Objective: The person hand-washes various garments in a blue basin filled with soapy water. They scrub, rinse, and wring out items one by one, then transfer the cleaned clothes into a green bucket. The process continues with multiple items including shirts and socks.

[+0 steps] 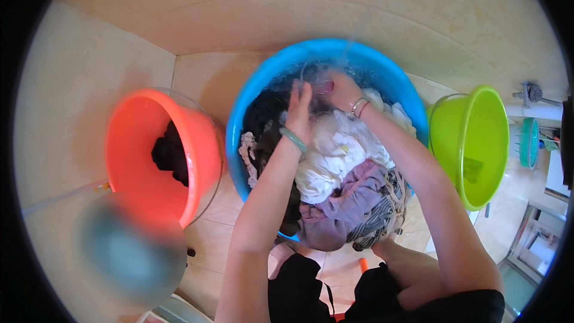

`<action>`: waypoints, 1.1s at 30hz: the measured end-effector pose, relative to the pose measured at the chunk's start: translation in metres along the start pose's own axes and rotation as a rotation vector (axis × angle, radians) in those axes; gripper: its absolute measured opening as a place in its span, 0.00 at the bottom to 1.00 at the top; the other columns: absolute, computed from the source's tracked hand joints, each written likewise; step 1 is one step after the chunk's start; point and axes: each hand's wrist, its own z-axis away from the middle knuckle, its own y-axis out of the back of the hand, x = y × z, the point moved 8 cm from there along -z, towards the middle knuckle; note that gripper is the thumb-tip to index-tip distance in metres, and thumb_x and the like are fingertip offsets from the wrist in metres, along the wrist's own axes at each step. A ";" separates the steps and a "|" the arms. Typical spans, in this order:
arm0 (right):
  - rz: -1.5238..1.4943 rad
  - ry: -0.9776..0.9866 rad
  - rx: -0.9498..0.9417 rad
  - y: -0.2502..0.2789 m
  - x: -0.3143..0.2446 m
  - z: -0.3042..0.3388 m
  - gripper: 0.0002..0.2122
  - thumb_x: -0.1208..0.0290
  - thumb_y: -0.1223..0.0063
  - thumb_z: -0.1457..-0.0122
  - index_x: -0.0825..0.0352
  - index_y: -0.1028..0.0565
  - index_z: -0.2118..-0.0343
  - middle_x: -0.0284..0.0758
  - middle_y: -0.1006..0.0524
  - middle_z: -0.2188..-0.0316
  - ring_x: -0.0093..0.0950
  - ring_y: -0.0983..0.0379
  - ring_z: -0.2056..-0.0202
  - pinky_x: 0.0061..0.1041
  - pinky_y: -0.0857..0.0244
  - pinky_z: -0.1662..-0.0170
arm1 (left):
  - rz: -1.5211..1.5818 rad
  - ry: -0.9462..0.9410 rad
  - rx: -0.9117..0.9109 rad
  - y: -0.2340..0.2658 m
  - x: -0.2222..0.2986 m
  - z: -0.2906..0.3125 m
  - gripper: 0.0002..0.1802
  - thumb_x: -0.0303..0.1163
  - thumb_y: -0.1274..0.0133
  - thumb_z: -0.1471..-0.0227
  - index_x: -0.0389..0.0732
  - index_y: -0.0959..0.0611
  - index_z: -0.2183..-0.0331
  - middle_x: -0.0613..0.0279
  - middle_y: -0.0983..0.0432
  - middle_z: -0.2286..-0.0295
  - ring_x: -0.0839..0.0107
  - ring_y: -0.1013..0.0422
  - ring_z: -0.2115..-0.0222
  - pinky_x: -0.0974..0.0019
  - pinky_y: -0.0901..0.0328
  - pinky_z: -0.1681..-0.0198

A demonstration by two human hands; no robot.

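Fingers of the left hand (298, 109) are straight, holding nothing visible, by the clothes (332, 158) in the blue tub (323, 46); the right hand (342, 90) curls amid splashing water (306, 72), its grip impossible to tell.

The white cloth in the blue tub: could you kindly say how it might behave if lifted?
The white cloth would probably hang floppy, given its soft, crumpled folds. It may feel heavy for its size if soaked, as water splashes near it in the blue tub.
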 end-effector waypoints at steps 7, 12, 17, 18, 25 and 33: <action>-0.446 0.398 0.134 0.113 -0.195 0.120 0.16 0.72 0.40 0.51 0.63 0.26 0.57 0.40 0.27 0.65 0.39 0.27 0.62 0.32 0.32 0.57 | 0.409 0.097 -0.446 -0.053 0.039 0.026 0.32 0.60 0.56 0.43 0.42 0.25 0.52 0.58 0.25 0.57 0.64 0.27 0.58 0.60 0.32 0.51; -0.154 0.458 0.326 0.109 -0.243 0.175 0.20 0.69 0.41 0.50 0.64 0.29 0.53 0.40 0.34 0.64 0.39 0.33 0.65 0.34 0.36 0.60 | 0.455 -0.065 -0.434 -0.079 0.069 0.056 0.29 0.56 0.58 0.41 0.46 0.29 0.48 0.58 0.27 0.55 0.62 0.30 0.54 0.57 0.34 0.50; 0.107 0.384 0.568 0.086 -0.246 0.164 0.33 0.60 0.35 0.60 0.54 0.31 0.45 0.37 0.35 0.61 0.37 0.38 0.63 0.34 0.38 0.66 | 0.552 -0.124 -0.436 -0.107 0.079 0.082 0.27 0.55 0.54 0.43 0.45 0.26 0.52 0.57 0.25 0.58 0.62 0.28 0.58 0.58 0.31 0.55; 0.113 0.356 0.625 0.090 -0.248 0.162 0.28 0.58 0.35 0.61 0.50 0.26 0.52 0.34 0.35 0.62 0.35 0.36 0.64 0.32 0.36 0.72 | 0.547 -0.122 -0.432 -0.106 0.078 0.082 0.27 0.55 0.54 0.43 0.44 0.26 0.52 0.58 0.25 0.59 0.63 0.28 0.59 0.59 0.31 0.55; 0.154 0.374 0.718 0.093 -0.233 0.138 0.09 0.64 0.36 0.59 0.58 0.27 0.78 0.29 0.32 0.73 0.30 0.31 0.73 0.27 0.37 0.79 | 0.493 -0.112 -0.204 -0.067 0.051 0.062 0.24 0.50 0.52 0.43 0.41 0.24 0.55 0.58 0.24 0.61 0.64 0.27 0.61 0.61 0.31 0.56; -0.139 0.350 0.574 0.076 -0.179 0.100 0.07 0.67 0.43 0.52 0.64 0.25 0.74 0.35 0.24 0.73 0.35 0.24 0.73 0.33 0.30 0.73 | 0.392 -0.120 0.196 -0.013 0.007 0.053 0.20 0.45 0.50 0.44 0.38 0.21 0.59 0.58 0.22 0.63 0.66 0.26 0.63 0.63 0.32 0.56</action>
